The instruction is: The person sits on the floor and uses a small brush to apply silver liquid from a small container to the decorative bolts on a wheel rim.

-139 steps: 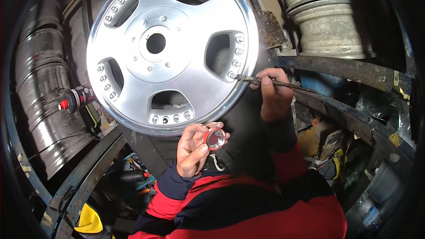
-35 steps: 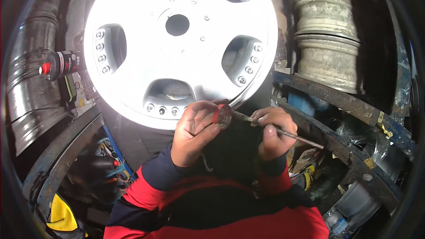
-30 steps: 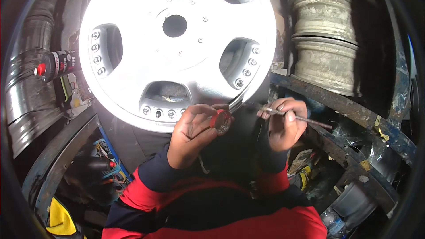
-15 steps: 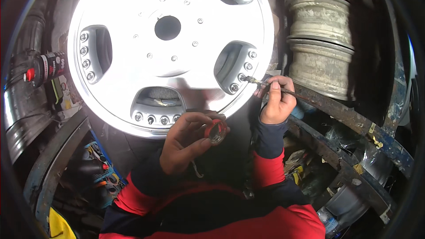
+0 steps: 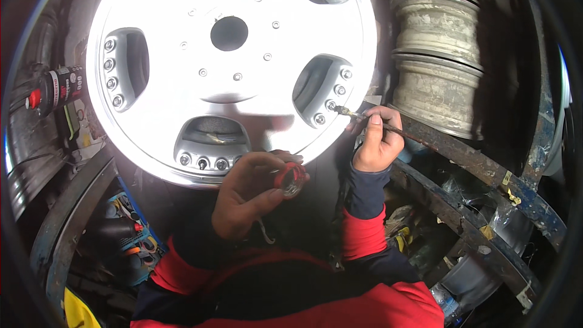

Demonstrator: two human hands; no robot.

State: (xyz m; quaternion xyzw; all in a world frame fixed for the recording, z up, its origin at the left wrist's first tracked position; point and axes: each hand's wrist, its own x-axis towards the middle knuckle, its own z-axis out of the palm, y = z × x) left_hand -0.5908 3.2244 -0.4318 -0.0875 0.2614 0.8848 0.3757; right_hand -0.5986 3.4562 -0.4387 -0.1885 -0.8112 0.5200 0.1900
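A silver-white wheel rim (image 5: 176,48) fills the upper middle, with bolts along its edge and dark openings between its spokes. My right hand (image 5: 379,140) pinches a thin paintbrush (image 5: 388,126) by its handle. The brush tip touches or lies very near a bolt (image 5: 331,105) beside the lower right opening. In front of the rim's lower edge, my left hand (image 5: 249,191) grips a small round container (image 5: 291,179) with a red rim, tilted so that its mouth shows. What is inside it cannot be made out.
Several worn, unpainted rims (image 5: 434,91) are stacked at the upper right. Rusty metal bars (image 5: 486,173) run below them. A dark bottle with a red cap (image 5: 54,91) lies at the left. A box of tools and tins (image 5: 130,231) sits at the lower left, near a curved metal bar (image 5: 73,218).
The view has shifted slightly, so the rim appears a little to the left. Both hands keep their holds, and the brush stays at the same bolt.
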